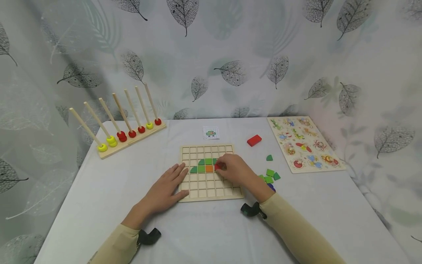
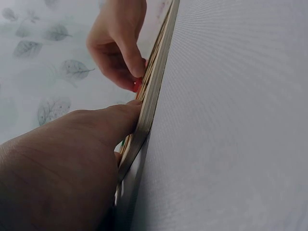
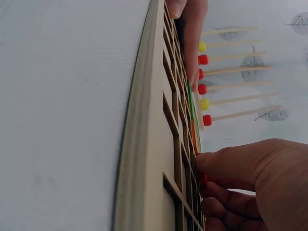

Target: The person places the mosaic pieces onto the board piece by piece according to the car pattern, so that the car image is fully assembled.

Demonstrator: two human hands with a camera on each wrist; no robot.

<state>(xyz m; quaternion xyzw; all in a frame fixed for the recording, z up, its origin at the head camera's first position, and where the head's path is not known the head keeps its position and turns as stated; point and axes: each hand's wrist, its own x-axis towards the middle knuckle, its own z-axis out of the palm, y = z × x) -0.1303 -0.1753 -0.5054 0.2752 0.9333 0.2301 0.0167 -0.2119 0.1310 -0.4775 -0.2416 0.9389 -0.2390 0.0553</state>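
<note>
A wooden grid board (image 1: 211, 185) lies on the white table. Several tiles fill two of its rows: green squares (image 1: 208, 161), green quarter-round pieces (image 1: 193, 169) and an orange square (image 1: 209, 168). My right hand (image 1: 235, 168) pinches a red tile (image 1: 217, 167) between thumb and fingers at the cell right of the orange square. That red tile (image 2: 137, 84) shows at the board's surface in the left wrist view; its shape is mostly hidden by fingers. My left hand (image 1: 166, 189) rests on the board's left edge with fingers spread and thumb near the front corner.
Loose green squares (image 1: 269, 179) and a blue piece (image 1: 271, 187) lie partly behind the right wrist. A green quarter-round (image 1: 269, 157), a red block (image 1: 254, 140) and a small pattern card (image 1: 211, 133) lie farther back. A bead peg stand (image 1: 138, 136) is left, a picture puzzle board (image 1: 298, 143) right.
</note>
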